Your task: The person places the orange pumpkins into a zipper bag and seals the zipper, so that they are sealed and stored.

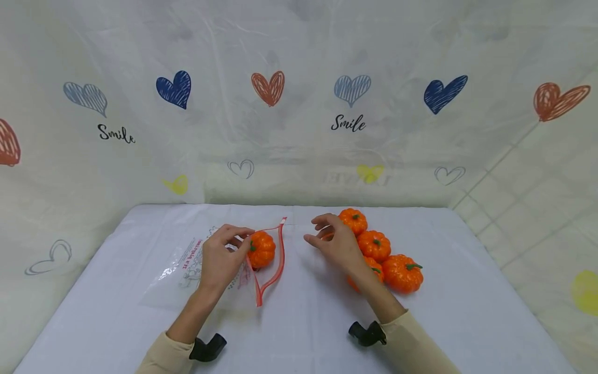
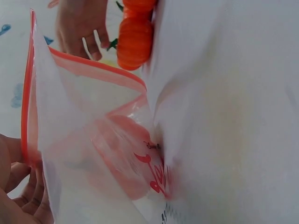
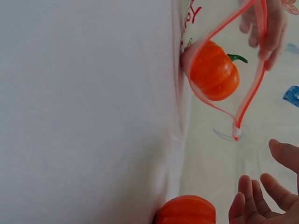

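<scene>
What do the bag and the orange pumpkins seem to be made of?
Bag: thin glossy plastic film, it seems; it creases, and a pumpkin shows through it. Its red edge strip also looks plastic, smooth and bent. Loose pumpkins: perhaps hard plastic or painted foam; their even orange and bright highlights suggest a glossy coat, but the look leaves this open.
</scene>
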Motion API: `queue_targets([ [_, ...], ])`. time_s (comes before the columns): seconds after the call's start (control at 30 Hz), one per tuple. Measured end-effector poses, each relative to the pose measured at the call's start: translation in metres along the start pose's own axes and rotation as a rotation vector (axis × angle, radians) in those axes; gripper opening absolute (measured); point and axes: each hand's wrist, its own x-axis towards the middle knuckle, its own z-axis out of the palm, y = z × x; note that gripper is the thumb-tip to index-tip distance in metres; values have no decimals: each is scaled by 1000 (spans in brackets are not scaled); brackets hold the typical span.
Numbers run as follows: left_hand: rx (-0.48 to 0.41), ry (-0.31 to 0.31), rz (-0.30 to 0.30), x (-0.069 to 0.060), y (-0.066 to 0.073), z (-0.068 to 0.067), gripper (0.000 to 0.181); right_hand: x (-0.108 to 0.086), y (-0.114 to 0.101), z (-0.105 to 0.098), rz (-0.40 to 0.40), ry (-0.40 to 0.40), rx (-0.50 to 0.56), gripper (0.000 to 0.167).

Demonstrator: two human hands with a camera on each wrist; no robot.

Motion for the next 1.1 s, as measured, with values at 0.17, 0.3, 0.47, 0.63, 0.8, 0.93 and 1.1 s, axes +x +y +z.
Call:
queue_targets([
  [0.17, -9, -7, -5, 0, 0, 0, 14, 2, 7, -11, -6, -1, 0, 41],
  [0.3, -23, -15, -12, 0, -1, 1, 15, 2, 10, -19, -17, -15, 7, 40],
  [0.47, -33, -19, -19, 0, -2, 2, 13, 1, 14, -26, -10, -30, 8, 41],
  [0.63, -38, -27, -24, -1, -2, 0, 13, 1, 19, -33, 3, -41, 18, 41],
  [0.8, -34, -33, -33, -2, -2, -2, 13, 1, 26, -42, 9, -47, 6, 40],
  [0.93, -34, -36, -26, -2, -1, -1, 13, 2, 33, -49, -3, -34, -8, 41],
  [1.1, -37, -27, -20, -1, -1, 1, 13, 3, 37, -59, 8, -54, -42, 46],
])
